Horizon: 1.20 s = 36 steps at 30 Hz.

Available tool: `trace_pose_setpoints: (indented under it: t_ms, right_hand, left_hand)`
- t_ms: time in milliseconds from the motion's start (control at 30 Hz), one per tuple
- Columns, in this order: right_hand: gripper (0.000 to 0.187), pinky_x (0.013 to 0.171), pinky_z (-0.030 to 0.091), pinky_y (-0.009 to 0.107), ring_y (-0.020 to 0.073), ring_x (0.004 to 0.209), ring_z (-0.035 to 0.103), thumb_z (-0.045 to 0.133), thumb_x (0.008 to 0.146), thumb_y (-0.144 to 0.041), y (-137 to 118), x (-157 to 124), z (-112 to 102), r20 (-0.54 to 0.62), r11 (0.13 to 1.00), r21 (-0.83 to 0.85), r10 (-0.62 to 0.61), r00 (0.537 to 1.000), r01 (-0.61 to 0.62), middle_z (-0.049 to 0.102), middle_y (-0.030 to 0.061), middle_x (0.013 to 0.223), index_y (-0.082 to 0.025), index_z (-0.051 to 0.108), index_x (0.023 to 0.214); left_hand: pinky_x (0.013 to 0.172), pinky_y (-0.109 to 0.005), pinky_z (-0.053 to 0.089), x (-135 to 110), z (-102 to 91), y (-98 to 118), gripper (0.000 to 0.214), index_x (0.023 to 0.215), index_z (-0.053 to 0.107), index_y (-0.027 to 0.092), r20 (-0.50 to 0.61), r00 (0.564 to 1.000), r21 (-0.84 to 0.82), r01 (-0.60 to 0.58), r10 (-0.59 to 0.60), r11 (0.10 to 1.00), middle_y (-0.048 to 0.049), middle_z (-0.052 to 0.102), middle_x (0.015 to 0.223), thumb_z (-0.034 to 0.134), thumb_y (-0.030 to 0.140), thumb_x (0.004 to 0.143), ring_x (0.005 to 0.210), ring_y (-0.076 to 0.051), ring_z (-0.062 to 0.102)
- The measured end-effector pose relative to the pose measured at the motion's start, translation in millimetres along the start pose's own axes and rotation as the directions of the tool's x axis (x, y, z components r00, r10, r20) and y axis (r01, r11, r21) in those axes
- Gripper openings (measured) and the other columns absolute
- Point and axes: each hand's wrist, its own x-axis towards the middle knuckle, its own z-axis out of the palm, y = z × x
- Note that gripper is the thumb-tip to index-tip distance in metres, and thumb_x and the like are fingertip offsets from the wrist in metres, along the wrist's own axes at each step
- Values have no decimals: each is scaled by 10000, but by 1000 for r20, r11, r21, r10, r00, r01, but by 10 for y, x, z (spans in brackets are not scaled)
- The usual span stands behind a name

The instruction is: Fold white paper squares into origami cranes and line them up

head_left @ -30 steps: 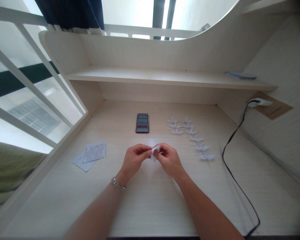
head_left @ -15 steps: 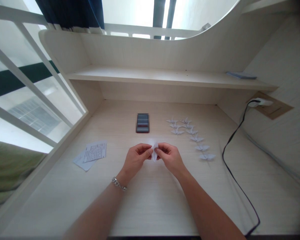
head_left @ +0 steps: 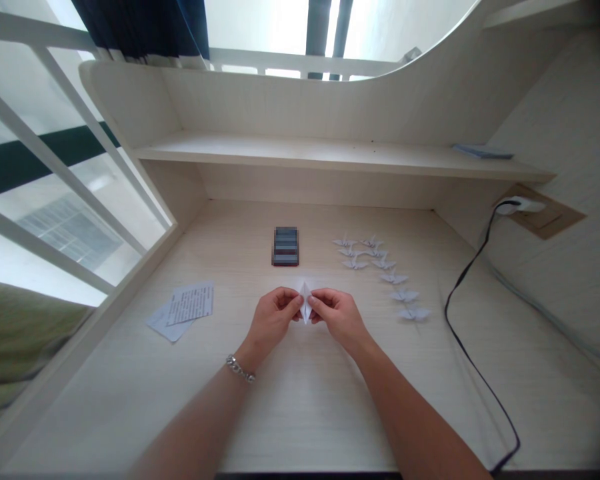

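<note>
Above the middle of the pale wooden desk (head_left: 300, 400), both my hands pinch one small folded piece of white paper (head_left: 305, 298). My left hand (head_left: 273, 318), with a metal bracelet at the wrist, grips its left side. My right hand (head_left: 337, 315) grips its right side. The paper stands as a narrow pointed shape between my fingertips, its tip pointing away from me. Several finished white paper cranes (head_left: 385, 273) lie in a curved row to the right of my hands.
A dark phone (head_left: 285, 246) lies flat beyond my hands. Printed paper sheets (head_left: 183, 308) rest at the left. A black cable (head_left: 467, 313) runs from a wall plug (head_left: 523, 203) along the desk's right side. A shelf (head_left: 330, 155) spans the back, with window bars on the left.
My fingers have worked the paper from a loose slanted flap into a narrower upright point. Both hands stayed in the same spot.
</note>
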Motion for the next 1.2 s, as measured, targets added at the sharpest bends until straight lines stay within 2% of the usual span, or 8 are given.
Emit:
trace_pose_setpoints:
  t_ms: [400,700,800,933,1200]
  right_hand:
    - [250,481,490,230,108,495,552,611,723,-351,13,4,23,-11,999,-42,4,1000,-4,595,6,557,-125,654,821]
    - [286,488,475,245,127,523,566,616,710,-396,27,-3,-3,2,995,-90,32,999,-32,596,12,595,-132,616,818]
    - [267,535,463,247,141,597,574,643,682,-383,10,3,-33,-31,980,-196,-30,999,23,621,30,660,-137,634,787]
    - [245,607,454,263,155,647,571,653,669,-374,-14,3,-49,-35,953,-290,-101,994,87,638,37,693,-142,651,745]
    - [244,633,451,272,172,668,591,627,701,-379,16,2,-49,-19,985,-166,-50,999,46,666,49,710,-142,675,739]
  left_hand:
    - [506,-215,431,-10,21,-28,255,795,633,122,-47,998,69,-29,32,997,-17,612,610,616,360,705,521,-102,537]
    - [483,-209,410,-1,18,-10,265,713,624,117,-9,997,-22,78,-78,997,-13,591,574,665,373,655,504,-100,519]
    - [478,-206,402,-9,23,-8,274,700,626,116,4,996,2,86,-86,996,-11,575,558,670,381,649,498,-99,508]
    - [463,-197,383,-36,34,-21,298,732,644,114,50,998,95,29,-34,995,-20,574,563,630,408,685,497,-97,493]
    - [484,-206,390,-65,47,-11,305,728,653,120,91,996,154,-27,13,988,-34,599,593,606,420,703,518,-110,515]
